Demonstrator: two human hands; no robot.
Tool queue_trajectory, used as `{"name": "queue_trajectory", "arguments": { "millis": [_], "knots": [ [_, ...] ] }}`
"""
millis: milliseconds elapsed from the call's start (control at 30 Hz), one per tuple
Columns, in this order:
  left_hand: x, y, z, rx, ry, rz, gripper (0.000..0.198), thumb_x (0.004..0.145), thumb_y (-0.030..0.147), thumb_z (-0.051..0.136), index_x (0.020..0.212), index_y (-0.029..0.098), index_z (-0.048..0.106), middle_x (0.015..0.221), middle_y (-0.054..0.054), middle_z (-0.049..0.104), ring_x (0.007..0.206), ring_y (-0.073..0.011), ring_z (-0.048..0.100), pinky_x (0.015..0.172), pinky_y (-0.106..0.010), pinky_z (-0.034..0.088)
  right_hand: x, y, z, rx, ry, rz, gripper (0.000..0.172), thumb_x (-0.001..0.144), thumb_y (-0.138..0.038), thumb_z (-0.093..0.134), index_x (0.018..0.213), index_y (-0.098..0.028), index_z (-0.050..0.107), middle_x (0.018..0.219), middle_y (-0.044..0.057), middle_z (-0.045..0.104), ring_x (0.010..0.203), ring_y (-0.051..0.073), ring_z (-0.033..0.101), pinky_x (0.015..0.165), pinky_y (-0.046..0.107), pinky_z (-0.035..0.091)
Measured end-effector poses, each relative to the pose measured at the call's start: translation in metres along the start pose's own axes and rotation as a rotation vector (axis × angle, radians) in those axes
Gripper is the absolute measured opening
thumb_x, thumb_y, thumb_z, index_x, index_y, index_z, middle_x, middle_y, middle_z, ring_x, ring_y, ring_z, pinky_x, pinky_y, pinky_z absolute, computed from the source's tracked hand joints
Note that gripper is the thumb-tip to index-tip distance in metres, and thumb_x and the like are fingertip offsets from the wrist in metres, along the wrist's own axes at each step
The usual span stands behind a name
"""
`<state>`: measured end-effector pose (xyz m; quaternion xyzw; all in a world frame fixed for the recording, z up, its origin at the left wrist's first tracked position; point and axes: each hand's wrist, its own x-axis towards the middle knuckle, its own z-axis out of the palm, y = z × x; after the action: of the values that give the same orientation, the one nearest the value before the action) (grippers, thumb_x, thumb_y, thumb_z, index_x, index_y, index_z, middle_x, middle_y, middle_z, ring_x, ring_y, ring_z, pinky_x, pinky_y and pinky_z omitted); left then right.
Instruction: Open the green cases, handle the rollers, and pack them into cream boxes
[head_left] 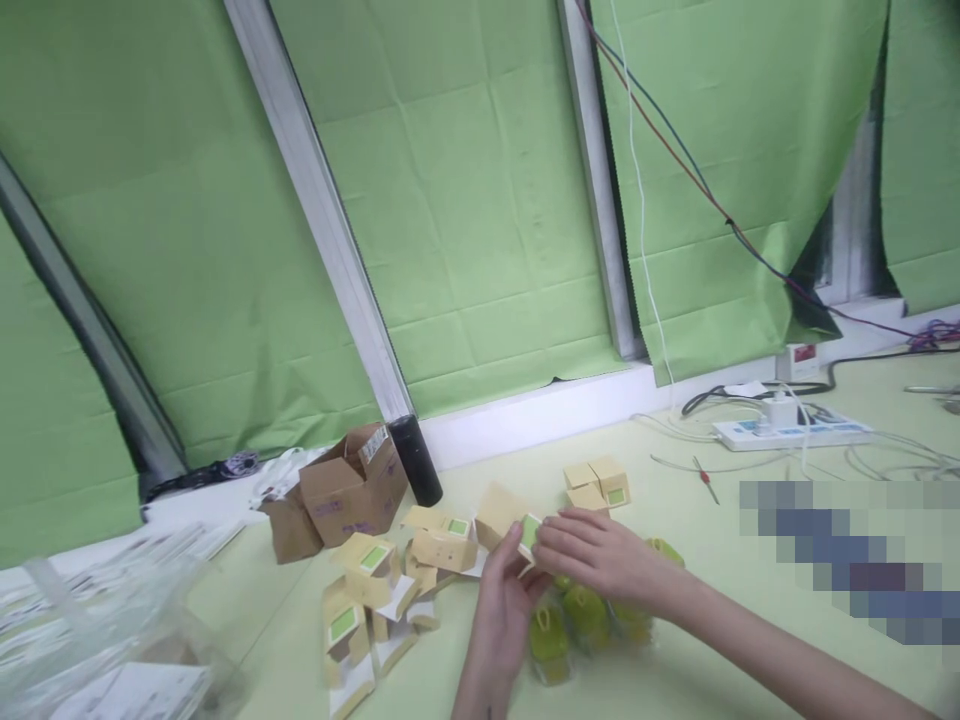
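A small pale-yellow carton (pixel 501 512) with a green label and a raised flap is held between my two hands. My left hand (pixel 504 602) grips it from below, with the thumb along its near side. My right hand (pixel 589 548) presses its fingers together against the carton's right side, covering part of it. Under my right forearm, several green items in clear wrapping (pixel 587 612) stand close together, partly hidden. To the left of my hands, several similar open cartons (pixel 367 555) lie in a loose pile with white flaps showing.
More yellow cartons (pixel 598 483) sit behind my hands. A brown cardboard box (pixel 352 490) and a black cylinder (pixel 416 460) stand by the wall. Clear plastic bags (pixel 112 620) lie at left. A power strip (pixel 791 432), cables and a red-handled tool (pixel 705 480) are at right.
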<state>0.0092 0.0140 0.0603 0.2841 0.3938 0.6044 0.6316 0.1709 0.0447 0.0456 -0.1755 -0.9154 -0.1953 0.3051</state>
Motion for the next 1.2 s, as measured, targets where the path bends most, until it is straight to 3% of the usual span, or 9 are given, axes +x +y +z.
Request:
{"name": "queue_trajectory", "arguments": {
  "millis": [133, 233, 367, 500, 633, 733, 833, 967, 1200],
  "knots": [
    [0.01, 0.011, -0.012, 0.12, 0.14, 0.127, 0.026, 0.081, 0.032, 0.058, 0.094, 0.01, 0.06, 0.088, -0.014, 0.067, 0.076, -0.021, 0.065, 0.074, -0.036, 0.054, 0.017, 0.009, 0.02, 0.002, -0.028, 0.084, 0.037, 0.086, -0.005, 0.05, 0.115, -0.026, 0.056, 0.112, 0.001, 0.067, 0.107, 0.017, 0.059, 0.094, 0.036, 0.048],
    [0.023, 0.024, -0.031, 0.275, 0.39, 0.333, 0.037, 0.076, 0.033, 0.064, 0.105, 0.013, 0.051, 0.108, -0.016, 0.06, 0.099, -0.0247, 0.06, 0.085, -0.038, 0.05, 0.021, 0.025, 0.029, -0.031, -0.051, 0.311, 0.033, 0.085, -0.006, 0.049, 0.115, -0.019, 0.056, 0.113, 0.01, 0.064, 0.107, 0.023, 0.058, 0.092, 0.044, 0.047],
    [0.035, 0.041, -0.063, 0.546, 0.72, 0.587, 0.086, 0.052, 0.029, 0.082, 0.119, 0.011, 0.032, 0.128, -0.025, 0.04, 0.124, -0.0369, 0.039, 0.101, -0.05, 0.032, 0.01, 0.057, 0.032, -0.062, -0.159, 0.533, 0.031, 0.081, -0.017, 0.062, 0.111, -0.013, 0.058, 0.122, 0.016, 0.055, 0.115, 0.031, 0.05, 0.095, 0.054, 0.039],
    [0.035, 0.05, -0.076, 0.757, 0.799, 0.778, 0.089, 0.056, 0.033, 0.076, 0.125, 0.005, 0.026, 0.139, -0.031, 0.02, 0.136, -0.0427, 0.005, 0.108, -0.059, 0.006, -0.009, 0.08, 0.027, -0.016, -0.311, 0.58, 0.027, 0.09, -0.03, 0.054, 0.113, -0.017, 0.056, 0.118, 0.007, 0.057, 0.101, 0.022, 0.058, 0.086, 0.045, 0.047],
    [0.03, 0.037, -0.06, 0.897, 0.675, 0.901, 0.062, 0.075, 0.036, 0.058, 0.124, 0.009, 0.032, 0.137, -0.024, 0.033, 0.135, -0.0326, 0.022, 0.109, -0.054, 0.016, -0.015, 0.08, 0.011, 0.052, -0.351, 0.578, 0.029, 0.076, -0.032, 0.069, 0.098, -0.014, 0.06, 0.103, 0.007, 0.061, 0.093, 0.023, 0.059, 0.079, 0.04, 0.048],
    [0.021, 0.013, -0.039, 1.081, 0.235, 0.856, 0.053, 0.08, 0.033, 0.055, 0.128, 0.02, 0.035, 0.135, -0.014, 0.043, 0.128, -0.0264, 0.038, 0.106, -0.049, 0.031, -0.009, 0.07, -0.011, 0.088, -0.296, 0.568, 0.036, 0.06, -0.022, 0.078, 0.089, -0.015, 0.057, 0.093, 0.007, 0.061, 0.086, 0.025, 0.057, 0.072, 0.037, 0.046],
    [0.014, -0.009, -0.022, 1.237, -0.165, 0.79, 0.071, 0.081, 0.031, 0.056, 0.14, 0.028, 0.016, 0.147, -0.011, 0.028, 0.134, -0.0265, 0.028, 0.107, -0.051, 0.029, 0.002, 0.055, -0.033, 0.138, -0.238, 0.532, 0.038, 0.061, -0.019, 0.075, 0.09, -0.019, 0.051, 0.09, 0.004, 0.059, 0.081, 0.023, 0.055, 0.066, 0.033, 0.044],
    [0.01, -0.014, -0.019, 1.316, -0.15, 0.823, 0.069, 0.081, 0.03, 0.056, 0.138, 0.03, 0.018, 0.135, -0.009, 0.039, 0.127, -0.0269, 0.037, 0.104, -0.054, 0.032, 0.016, 0.034, -0.046, 0.195, -0.178, 0.499, 0.034, 0.068, -0.023, 0.072, 0.091, -0.02, 0.047, 0.089, 0.003, 0.059, 0.076, 0.02, 0.055, 0.061, 0.029, 0.042],
    [0.01, 0.0, -0.033, 1.527, 0.01, 0.92, 0.05, 0.075, 0.02, 0.06, 0.122, 0.028, 0.042, 0.102, -0.005, 0.045, 0.096, -0.0234, 0.05, 0.072, -0.036, 0.051, 0.028, 0.012, -0.055, 0.383, -0.159, 0.427, 0.017, 0.087, -0.038, 0.053, 0.084, -0.021, 0.052, 0.076, 0.0, 0.061, 0.063, 0.015, 0.056, 0.055, 0.025, 0.044]
  ]
}}
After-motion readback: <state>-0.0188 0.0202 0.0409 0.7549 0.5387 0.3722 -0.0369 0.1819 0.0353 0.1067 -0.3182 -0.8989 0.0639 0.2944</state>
